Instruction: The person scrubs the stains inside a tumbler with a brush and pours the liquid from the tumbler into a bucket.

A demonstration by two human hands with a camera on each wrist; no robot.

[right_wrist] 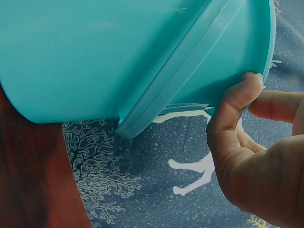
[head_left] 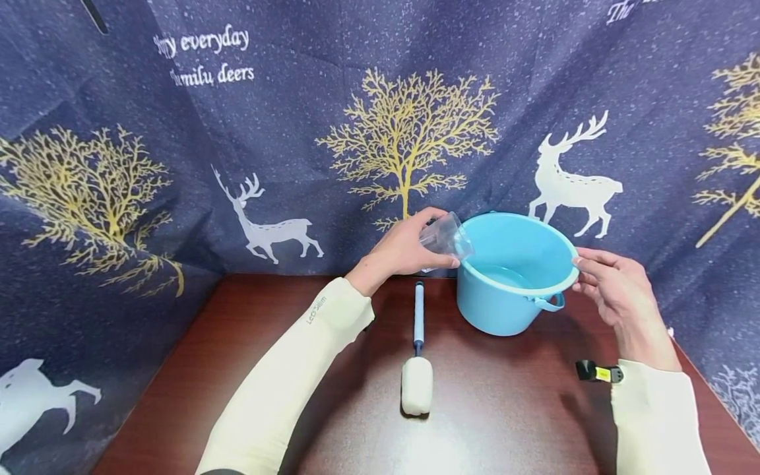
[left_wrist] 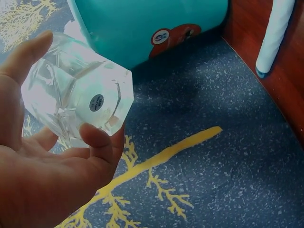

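My left hand (head_left: 406, 245) grips a clear faceted cup (head_left: 446, 235), thumb on one side and fingers round the other. The cup is tipped sideways, its mouth at the left rim of a light blue bucket (head_left: 497, 309). In the left wrist view the cup's base (left_wrist: 97, 102) faces the camera, with a small round dark sticker on it. On the bucket's opposite side, my right hand (head_left: 617, 290) pinches the rim between thumb and fingers. The bucket stands upright, and its handle (right_wrist: 175, 76) hangs down along the outer wall in the right wrist view.
A sponge brush with a white head (head_left: 417, 386) and a pale blue handle (head_left: 419, 315) lies on the dark red wooden table (head_left: 505, 409) between my arms. Behind the table hangs a dark blue cloth (head_left: 285, 132) printed with deer and trees, close behind the bucket.
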